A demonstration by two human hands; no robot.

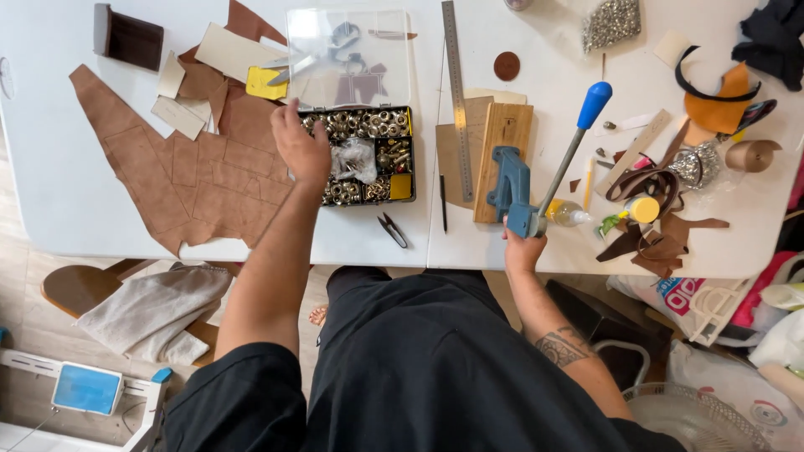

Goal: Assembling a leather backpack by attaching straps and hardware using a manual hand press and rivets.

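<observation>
Near frame centre, the left hand (301, 151) reaches into the compartment box (366, 156) of metal eyelets, its grip hidden. The right hand (523, 249) clasps the blue press (512, 188) base at the white bench (368, 238) edge.

You have just one view. It comes from the camera on your head and looks almost straight down. The white table (75, 201) fills the top of the picture, with its far side at the top edge. Your lap and both arms fill the bottom, very close to the camera. The floor shows at the bottom corners.
</observation>
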